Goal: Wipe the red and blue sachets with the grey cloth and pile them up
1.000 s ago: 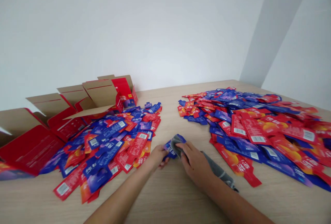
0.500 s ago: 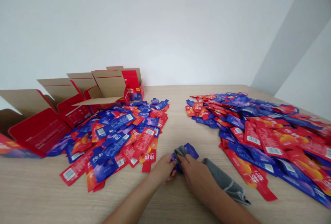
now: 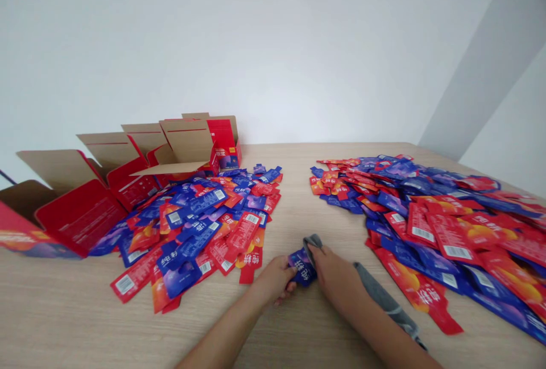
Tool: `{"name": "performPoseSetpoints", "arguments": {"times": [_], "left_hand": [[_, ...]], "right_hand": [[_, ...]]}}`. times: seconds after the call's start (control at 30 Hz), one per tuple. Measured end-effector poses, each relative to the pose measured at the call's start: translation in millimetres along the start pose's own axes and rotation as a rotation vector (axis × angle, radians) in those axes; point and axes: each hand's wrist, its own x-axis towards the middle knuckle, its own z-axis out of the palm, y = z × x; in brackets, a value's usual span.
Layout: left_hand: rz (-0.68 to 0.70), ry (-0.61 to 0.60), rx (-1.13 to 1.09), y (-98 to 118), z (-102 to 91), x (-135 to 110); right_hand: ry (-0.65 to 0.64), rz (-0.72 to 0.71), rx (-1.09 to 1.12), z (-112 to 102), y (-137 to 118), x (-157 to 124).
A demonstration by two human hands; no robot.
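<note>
Left hand gripping blue sachet, right hand holding cloth

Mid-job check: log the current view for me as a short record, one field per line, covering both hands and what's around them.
Left hand: grip on a blue packet with white lettering
Right hand: holds a grey cloth at the packet's edge; the rest trails beside the forearm
Left pile: red and blue packets, overlapping
Right pile: red and blue packets, heaped
Boxes: red cartons, flaps open, left side
Surface: light wood-look table
</note>
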Motion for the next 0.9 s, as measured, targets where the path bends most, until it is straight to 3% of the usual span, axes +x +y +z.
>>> {"name": "performPoseSetpoints", "arguments": {"times": [0.07, 0.2, 0.3, 0.37, 0.43, 0.5, 0.57, 0.67, 0.73, 0.9], "left_hand": [[0.025, -0.023, -0.068, -3.0, -1.3, -0.3], [0.126, -0.030, -0.159, -11.8, -2.3, 5.4], [0.178, -0.018, -0.128, -15.3, -2.0, 8.5], [0.230, 0.051, 0.020, -15.2, -2.5, 6.6], [0.364, 0.166, 0.303, -13.7, -3.6, 1.8], [0.503, 0.270, 0.643, -12.0, -4.1, -3.8], [0.545, 0.319, 0.922, -10.7, -2.8, -8.0], [0.541, 0.284, 1.132, -10.4, 2.2, -10.1], [0.556, 0.222, 1.180, -10.8, 5.2, -9.1], [0.535, 0.185, 1.186, -11.8, 4.5, -4.8]], "right_hand": [[0.010, 0.046, -0.025, 0.3, 5.0, 1.1], [0.023, -0.017, -0.014, 5.2, 11.9, 3.4], [0.039, 0.066, 0.023, 7.7, 25.3, 9.5], [0.094, 0.150, 0.073, 6.1, 39.9, 13.9], [0.230, 0.172, 0.167, 2.3, 52.9, 15.0], [0.401, 0.119, 0.274, -1.8, 56.6, 11.2], [0.479, 0.008, 0.342, -3.7, 47.8, 3.7], [0.315, -0.183, 0.304, -1.7, 20.8, -7.1], [0.170, -0.221, 0.204, 0.4, 7.3, -8.9], [0.083, 0.014, -0.031, -0.7, 14.4, 0.8]]}}
